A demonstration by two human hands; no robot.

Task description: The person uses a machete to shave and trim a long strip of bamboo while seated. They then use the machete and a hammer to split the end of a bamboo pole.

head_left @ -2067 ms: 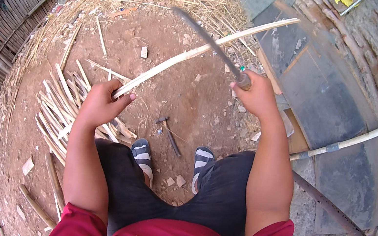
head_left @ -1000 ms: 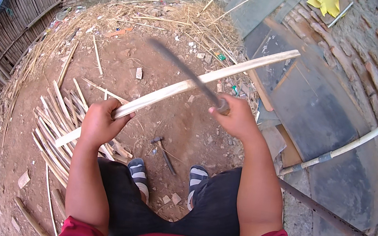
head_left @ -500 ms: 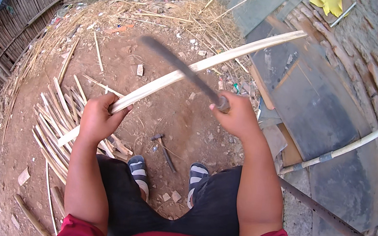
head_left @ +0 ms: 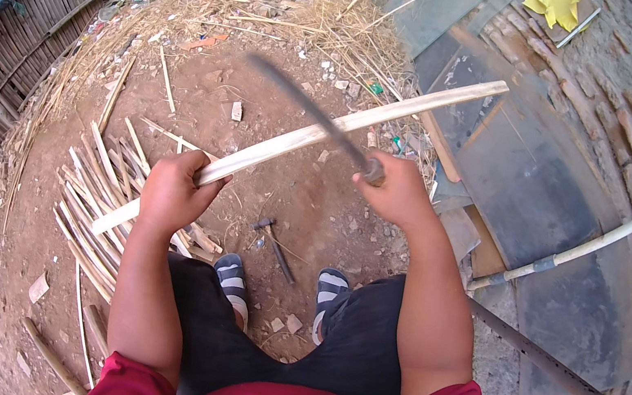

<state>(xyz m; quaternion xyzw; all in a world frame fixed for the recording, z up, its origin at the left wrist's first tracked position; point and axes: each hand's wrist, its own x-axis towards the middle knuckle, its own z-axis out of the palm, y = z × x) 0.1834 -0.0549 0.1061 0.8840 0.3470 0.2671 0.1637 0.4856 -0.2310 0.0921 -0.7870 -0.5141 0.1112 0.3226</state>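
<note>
My left hand [head_left: 173, 190] is closed around a long pale strip of split wood [head_left: 421, 105], which slants up to the far right. The strip's short lower end pokes out on the near side of the hand. In my right hand [head_left: 397, 190] is the handle of a long dark-bladed machete [head_left: 298, 102]. Its blade points up and left and crosses over the strip, blurred by motion. Whether the blade touches the wood I cannot tell.
A hammer [head_left: 275, 249] lies on the dirt before my sandalled feet. Several split wood sticks [head_left: 96, 204] are heaped at the left. Dark flat sheets [head_left: 532, 190] lie at the right, beside a pale pipe [head_left: 598, 242]. Straw [head_left: 318, 28] lines the far brick wall.
The strip's far end has dropped lower, and the left hand has shifted slightly up and right. The machete remains across the strip, its blade a little changed in angle.
</note>
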